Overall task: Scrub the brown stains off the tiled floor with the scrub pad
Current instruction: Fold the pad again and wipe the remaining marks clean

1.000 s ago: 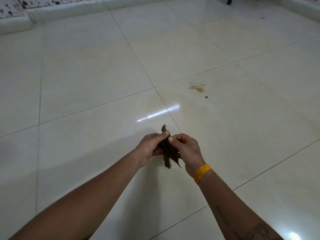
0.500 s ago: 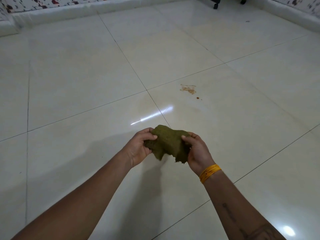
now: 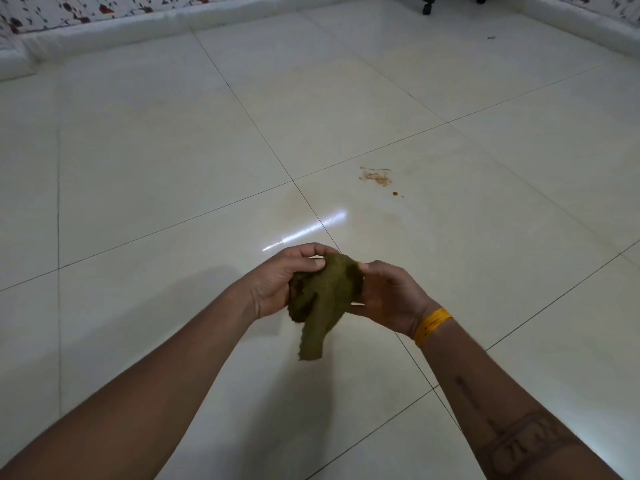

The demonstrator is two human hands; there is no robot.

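Observation:
A worn olive-green scrub pad (image 3: 323, 299) is held in the air above the floor by both hands, crumpled, with one corner drooping down. My left hand (image 3: 282, 280) pinches its left side with thumb on top. My right hand (image 3: 389, 296), with a yellow band at the wrist, grips its right side. A brown smeared stain (image 3: 375, 176) lies on the cream tiled floor (image 3: 156, 168) beyond and to the right of the hands, with a small brown dot (image 3: 395, 193) just below it. A faint yellowish patch (image 3: 294, 206) shows near the tile joint.
A white skirting edge (image 3: 104, 32) with floral fabric above runs along the far side. Black chair castors (image 3: 427, 8) stand at the far right. A small dark speck (image 3: 491, 37) lies on the far right tile.
The pad was held edge-on and folded thin; the hands have spread and turned it, and now one corner hangs down. The view has tipped slightly, so the stain sits further away.

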